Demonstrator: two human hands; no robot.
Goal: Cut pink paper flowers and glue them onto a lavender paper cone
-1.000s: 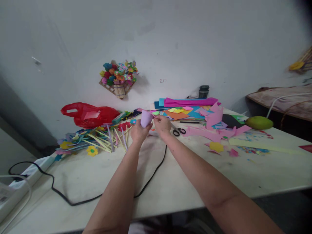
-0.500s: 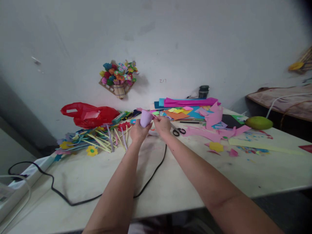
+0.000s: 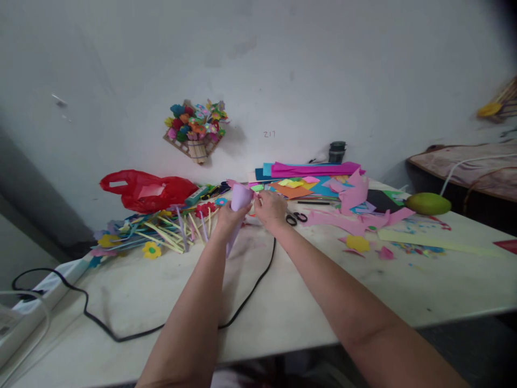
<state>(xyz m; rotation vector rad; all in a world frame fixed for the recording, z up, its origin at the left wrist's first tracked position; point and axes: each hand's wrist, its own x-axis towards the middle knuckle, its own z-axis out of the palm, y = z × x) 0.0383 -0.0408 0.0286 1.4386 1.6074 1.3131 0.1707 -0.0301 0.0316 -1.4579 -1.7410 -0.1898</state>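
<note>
My left hand (image 3: 226,220) is wrapped round a lilac rolled cone (image 3: 241,196), its wide end up and its narrow end pointing down toward the table. Beside the cone's rim, my right hand (image 3: 271,209) pinches a small pink piece (image 3: 256,195), mostly hidden by the fingers. Whether that piece touches the cone I cannot tell. Black-handled scissors (image 3: 297,218) lie just right of my right hand. Left of my left hand are pale yellow and lilac strips (image 3: 167,231) and a red flower (image 3: 205,208).
A red plastic bag (image 3: 161,196) lies at the back left. Coloured sheets (image 3: 315,170) are stacked by the wall, with pink scraps (image 3: 343,218) and a green mango-like fruit (image 3: 428,203) to the right. A black cord (image 3: 258,288) crosses the table to a power strip (image 3: 48,285).
The lilac cone has tilted, so its narrow lower end now shows below my left hand. My right hand has shifted slightly at the cone's rim.
</note>
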